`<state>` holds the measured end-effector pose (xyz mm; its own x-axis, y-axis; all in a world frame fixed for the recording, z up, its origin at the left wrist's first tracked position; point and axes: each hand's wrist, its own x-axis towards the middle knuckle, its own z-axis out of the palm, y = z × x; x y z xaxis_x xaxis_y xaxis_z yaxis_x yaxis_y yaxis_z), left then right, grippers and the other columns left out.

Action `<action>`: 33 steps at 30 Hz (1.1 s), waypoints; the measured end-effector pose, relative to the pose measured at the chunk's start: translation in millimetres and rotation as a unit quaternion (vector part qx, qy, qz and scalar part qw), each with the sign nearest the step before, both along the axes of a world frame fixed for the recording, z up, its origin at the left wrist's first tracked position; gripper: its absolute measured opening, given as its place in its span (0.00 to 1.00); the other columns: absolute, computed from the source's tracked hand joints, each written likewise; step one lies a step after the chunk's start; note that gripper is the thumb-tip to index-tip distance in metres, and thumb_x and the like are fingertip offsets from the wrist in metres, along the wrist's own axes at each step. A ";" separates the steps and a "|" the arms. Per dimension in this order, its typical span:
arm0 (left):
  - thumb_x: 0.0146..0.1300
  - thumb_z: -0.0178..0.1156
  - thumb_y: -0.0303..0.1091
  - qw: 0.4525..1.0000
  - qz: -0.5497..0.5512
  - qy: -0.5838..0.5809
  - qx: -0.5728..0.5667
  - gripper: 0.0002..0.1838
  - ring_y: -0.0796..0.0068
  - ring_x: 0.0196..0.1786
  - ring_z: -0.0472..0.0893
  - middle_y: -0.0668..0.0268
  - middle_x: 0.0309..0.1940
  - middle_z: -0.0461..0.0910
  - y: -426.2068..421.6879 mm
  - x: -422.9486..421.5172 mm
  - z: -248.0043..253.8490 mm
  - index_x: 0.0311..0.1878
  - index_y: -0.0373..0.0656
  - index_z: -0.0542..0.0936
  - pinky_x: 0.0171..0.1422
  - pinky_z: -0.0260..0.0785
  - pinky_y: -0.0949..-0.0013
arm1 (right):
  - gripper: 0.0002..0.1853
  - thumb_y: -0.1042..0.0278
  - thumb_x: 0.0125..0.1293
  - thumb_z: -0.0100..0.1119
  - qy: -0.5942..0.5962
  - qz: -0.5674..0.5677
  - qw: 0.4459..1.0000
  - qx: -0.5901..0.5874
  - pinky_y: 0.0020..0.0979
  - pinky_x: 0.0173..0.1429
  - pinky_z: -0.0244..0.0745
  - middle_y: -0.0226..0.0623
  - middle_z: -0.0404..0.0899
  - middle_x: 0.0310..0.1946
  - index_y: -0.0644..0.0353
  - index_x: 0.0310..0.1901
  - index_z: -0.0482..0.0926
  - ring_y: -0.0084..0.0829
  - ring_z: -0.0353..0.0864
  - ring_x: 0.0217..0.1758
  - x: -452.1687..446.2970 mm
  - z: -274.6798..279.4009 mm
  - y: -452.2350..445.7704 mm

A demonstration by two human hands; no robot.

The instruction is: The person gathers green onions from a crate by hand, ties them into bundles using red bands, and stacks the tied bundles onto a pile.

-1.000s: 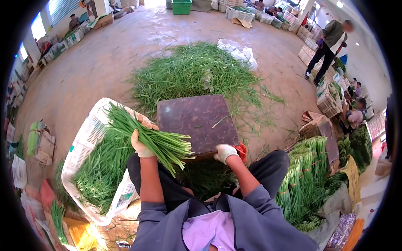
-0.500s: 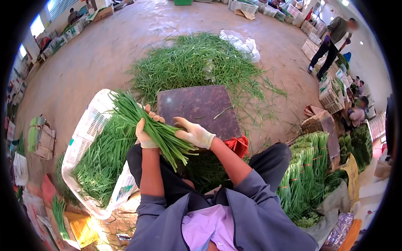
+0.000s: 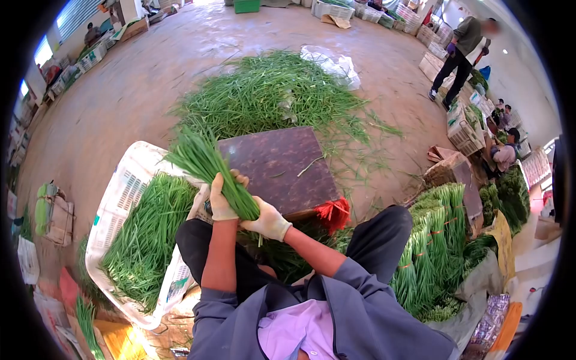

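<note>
A bunch of long green stalks (image 3: pixel 207 162) is held over the left edge of a dark square board (image 3: pixel 276 168). My gloved left hand (image 3: pixel 223 197) is wrapped round the middle of the bunch. My gloved right hand (image 3: pixel 267 221) cups the cut ends, its fingers pressed against them. Red ties (image 3: pixel 333 213) hang at the board's near right corner. Left of my knees, a white crate (image 3: pixel 117 210) holds more loose green stalks (image 3: pixel 150 240).
Beyond the board lies a heap of greens (image 3: pixel 264 96) beside a white plastic sheet (image 3: pixel 333 65). Tied bundles (image 3: pixel 432 246) stand by my right knee. A person (image 3: pixel 465 51) stands at the upper right; others sit behind crates (image 3: pixel 465 132).
My right hand has come from the red ties to the stalk ends. The bunch has turned more upright and its ends are gathered closer together.
</note>
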<state>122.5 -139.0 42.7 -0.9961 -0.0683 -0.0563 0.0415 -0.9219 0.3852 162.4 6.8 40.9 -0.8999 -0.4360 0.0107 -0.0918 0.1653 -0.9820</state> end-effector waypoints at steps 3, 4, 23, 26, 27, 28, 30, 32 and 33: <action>0.69 0.61 0.49 0.996 -0.078 -0.041 -0.018 0.28 0.66 0.46 0.82 0.64 0.47 0.82 19.2 -5.8 1.2 0.65 0.44 0.72 0.55 0.74 0.61 | 0.23 0.66 0.51 0.70 -0.004 -0.085 0.996 0.002 0.34 0.51 0.77 0.42 0.83 0.37 0.63 0.50 0.76 0.32 0.83 0.42 -14.8 -8.0 20.1; 0.69 0.61 0.49 0.980 0.007 -0.111 -0.165 0.25 0.72 0.38 0.80 0.67 0.40 0.80 25.6 -6.3 -8.5 0.62 0.44 0.72 0.43 0.74 0.67 | 0.24 0.66 0.51 0.69 -0.096 -0.047 0.994 0.011 0.34 0.49 0.77 0.41 0.83 0.37 0.64 0.50 0.77 0.32 0.83 0.41 -28.5 -8.0 34.6; 0.70 0.60 0.37 0.912 -0.006 -0.185 -0.366 0.27 0.67 0.38 0.85 0.56 0.45 0.82 5.6 0.7 -41.4 0.67 0.36 0.67 0.41 0.78 0.67 | 0.09 0.67 0.61 0.65 -0.339 -0.446 0.762 -0.326 0.36 0.25 0.77 0.39 0.79 0.19 0.64 0.30 0.80 0.36 0.78 0.18 -31.0 -73.1 182.6; 0.70 0.59 0.36 0.903 -0.049 -0.198 -0.378 0.23 0.67 0.36 0.85 0.56 0.44 0.83 17.3 12.9 -34.7 0.64 0.36 0.70 0.39 0.78 0.67 | 0.15 0.61 0.56 0.70 -0.314 -0.327 0.891 -0.042 0.37 0.29 0.75 0.41 0.83 0.23 0.67 0.31 0.83 0.34 0.81 0.21 -7.1 -76.2 150.6; 0.70 0.59 0.36 0.902 -0.049 -0.196 -0.381 0.23 0.67 0.36 0.85 0.56 0.44 0.83 17.2 15.1 -33.1 0.64 0.36 0.70 0.39 0.78 0.67 | 0.18 0.58 0.53 0.71 -0.294 -0.207 0.922 0.141 0.36 0.30 0.76 0.42 0.84 0.24 0.68 0.35 0.84 0.35 0.82 0.22 2.5 -61.1 138.6; 0.70 0.59 0.35 0.905 -0.046 -0.207 -0.368 0.22 0.67 0.36 0.85 0.55 0.44 0.83 17.2 16.8 -31.5 0.63 0.35 0.71 0.39 0.78 0.67 | 0.20 0.56 0.50 0.71 -0.310 -0.095 0.925 0.198 0.35 0.33 0.77 0.41 0.84 0.26 0.65 0.38 0.85 0.33 0.83 0.26 7.5 -69.3 129.4; 0.71 0.58 0.32 0.925 -0.035 -0.185 -0.331 0.19 0.65 0.36 0.85 0.53 0.44 0.83 6.3 14.5 -48.2 0.61 0.34 0.73 0.40 0.79 0.65 | 0.17 0.65 0.52 0.70 -0.306 0.025 0.935 0.174 0.33 0.34 0.78 0.37 0.84 0.28 0.63 0.42 0.83 0.30 0.82 0.27 12.9 -73.5 111.5; 0.71 0.57 0.33 0.933 0.029 -0.164 -0.318 0.18 0.63 0.37 0.85 0.53 0.44 0.84 -5.8 13.7 -46.2 0.60 0.35 0.74 0.40 0.80 0.62 | 0.19 0.68 0.53 0.69 -0.305 0.070 0.938 0.150 0.33 0.35 0.78 0.36 0.83 0.30 0.64 0.46 0.80 0.29 0.82 0.27 16.4 -47.4 98.3; 0.72 0.56 0.34 0.938 0.086 -0.140 -0.304 0.17 0.60 0.38 0.86 0.53 0.43 0.84 -10.6 12.5 -44.1 0.59 0.36 0.75 0.41 0.80 0.60 | 0.19 0.68 0.53 0.69 -0.304 0.074 0.938 0.151 0.33 0.35 0.78 0.36 0.83 0.30 0.64 0.46 0.80 0.29 0.82 0.27 14.0 -36.1 95.5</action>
<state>135.0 -149.6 -1.5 -0.9192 -0.3316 -0.2125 -0.0112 -0.5173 0.8557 176.4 102.3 4.9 -0.6293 -0.4574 -0.6283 0.4261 0.4730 -0.7711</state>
